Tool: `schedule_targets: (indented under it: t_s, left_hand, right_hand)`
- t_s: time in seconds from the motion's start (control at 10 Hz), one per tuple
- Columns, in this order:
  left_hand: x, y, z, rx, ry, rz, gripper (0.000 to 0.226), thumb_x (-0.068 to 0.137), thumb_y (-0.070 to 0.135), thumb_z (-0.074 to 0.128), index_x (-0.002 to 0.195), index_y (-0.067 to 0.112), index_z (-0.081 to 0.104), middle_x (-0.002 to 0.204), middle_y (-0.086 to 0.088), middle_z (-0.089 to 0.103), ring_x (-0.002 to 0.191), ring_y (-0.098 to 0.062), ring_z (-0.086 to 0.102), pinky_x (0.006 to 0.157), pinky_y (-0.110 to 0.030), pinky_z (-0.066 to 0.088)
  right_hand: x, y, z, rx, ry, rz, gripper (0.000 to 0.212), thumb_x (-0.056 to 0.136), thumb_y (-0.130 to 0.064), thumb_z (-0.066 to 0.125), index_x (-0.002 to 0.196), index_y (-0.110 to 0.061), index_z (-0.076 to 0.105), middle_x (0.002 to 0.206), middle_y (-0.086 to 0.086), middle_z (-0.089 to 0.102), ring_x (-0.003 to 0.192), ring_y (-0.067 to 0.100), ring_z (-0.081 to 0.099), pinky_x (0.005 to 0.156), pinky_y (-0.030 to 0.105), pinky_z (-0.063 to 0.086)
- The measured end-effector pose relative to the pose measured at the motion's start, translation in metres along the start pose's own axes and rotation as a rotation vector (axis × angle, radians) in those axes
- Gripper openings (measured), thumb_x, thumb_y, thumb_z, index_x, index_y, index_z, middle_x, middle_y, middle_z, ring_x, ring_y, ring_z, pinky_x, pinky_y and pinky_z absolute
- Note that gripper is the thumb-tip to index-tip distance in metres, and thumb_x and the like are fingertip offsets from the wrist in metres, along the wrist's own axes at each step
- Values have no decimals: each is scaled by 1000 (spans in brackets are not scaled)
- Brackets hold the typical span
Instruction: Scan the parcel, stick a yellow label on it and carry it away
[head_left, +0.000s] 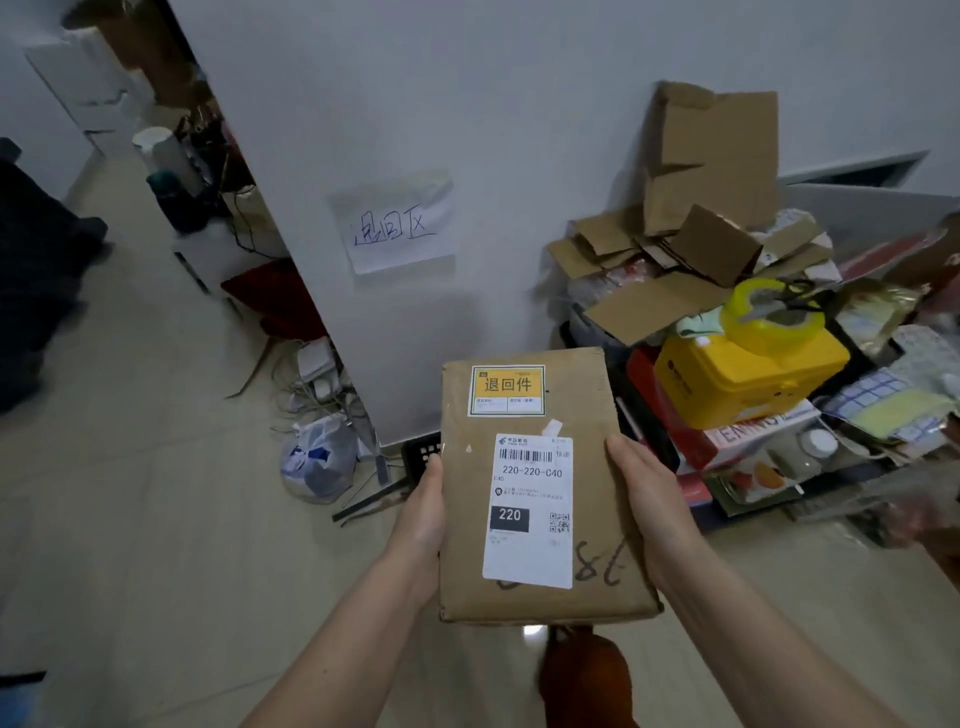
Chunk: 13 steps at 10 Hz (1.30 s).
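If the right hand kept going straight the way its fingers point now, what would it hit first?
Probably the yellow box topped by a yellow tape roll in the pile by the wall. The right hand, gripping the parcel, points up toward it; depth is unclear.

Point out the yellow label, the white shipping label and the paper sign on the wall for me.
yellow label (507, 385): head view, on its yellow band with the characters.
white shipping label (530, 512): head view, middle of the white sheet.
paper sign (397, 228): head view, on the handwriting.

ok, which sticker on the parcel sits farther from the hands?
The yellow return label near the top edge of the brown parcel; the white barcode label lies between both hands.
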<state>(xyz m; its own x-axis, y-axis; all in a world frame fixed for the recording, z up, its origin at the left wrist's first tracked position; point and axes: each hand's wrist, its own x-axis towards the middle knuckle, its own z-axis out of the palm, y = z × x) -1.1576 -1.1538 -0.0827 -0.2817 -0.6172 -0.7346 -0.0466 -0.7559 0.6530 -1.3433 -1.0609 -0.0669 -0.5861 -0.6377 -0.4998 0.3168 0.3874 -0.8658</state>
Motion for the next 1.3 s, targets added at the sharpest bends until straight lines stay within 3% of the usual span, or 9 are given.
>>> schedule_targets:
  t_s: [0.2,0.3,0.4,0.5,0.6,0.7,0.9,1.2,1.3]
  left_hand:
    - [87,35,28,-11,185,12,51,95,59,34,110,24,69,105,-8,75,99,-29,70,94,-52,52]
    - [135,38,40,16,262,30,49,97,55,30,108,27,69,112,-6,72,103,-26,68,97,-50,50]
    - [180,39,46,7,289,-13,45,98,49,32,99,23,70,103,-5,72,97,-24,67,88,-40,53]
    - [223,33,46,20,282,-52,43,98,48,34,105,25,69,104,-2,72,98,-21,67,85,-37,53]
    - [274,18,39,65,272,-66,41,97,48,34,117,30,65,115,0,69,107,-20,63,98,-44,48]
    - [330,-12,21,129,268,-124,43,88,54,38,120,39,62,120,3,68,110,-20,64,100,-47,48]
    - [419,-65,-9,278,264,-111,41,100,35,29,137,34,47,126,-1,62,112,-21,59,99,-45,49]
    - [506,-133,-35,314,260,-90,42,104,26,29,145,29,37,131,0,55,106,-14,51,90,-30,41]
    - [515,-138,-35,314,274,-159,48,103,24,32,150,23,25,149,-6,41,124,-21,46,91,-28,34]
  right_hand:
    - [111,-25,21,-110,-98,37,31,94,-43,45,116,-27,60,104,-2,68,95,17,64,80,35,51]
    - [168,-28,30,-168,-158,73,21,97,-38,43,96,-32,63,93,-9,68,86,9,63,72,28,49]
    - [221,-14,39,-222,-167,125,26,96,-43,41,108,-32,61,109,-3,65,100,15,62,84,34,50]
    - [267,12,48,-282,-137,164,41,94,-49,40,128,-31,54,131,2,55,117,21,54,102,44,42]
    - [306,44,59,-308,-134,195,42,96,-47,38,133,-32,48,126,-1,57,112,18,54,95,37,42]
    - [341,82,72,-336,-124,237,41,98,-42,35,137,-30,43,116,-1,57,100,16,53,86,32,40]
    - [406,188,94,-374,-80,301,40,98,-40,35,138,-34,42,133,-1,55,118,22,52,104,42,40]
    - [474,300,112,-458,-73,301,43,98,-37,34,141,-33,37,143,3,47,128,25,44,109,48,34]
    - [485,311,118,-499,-75,323,44,99,-34,34,143,-30,33,151,4,35,139,25,31,115,47,24]
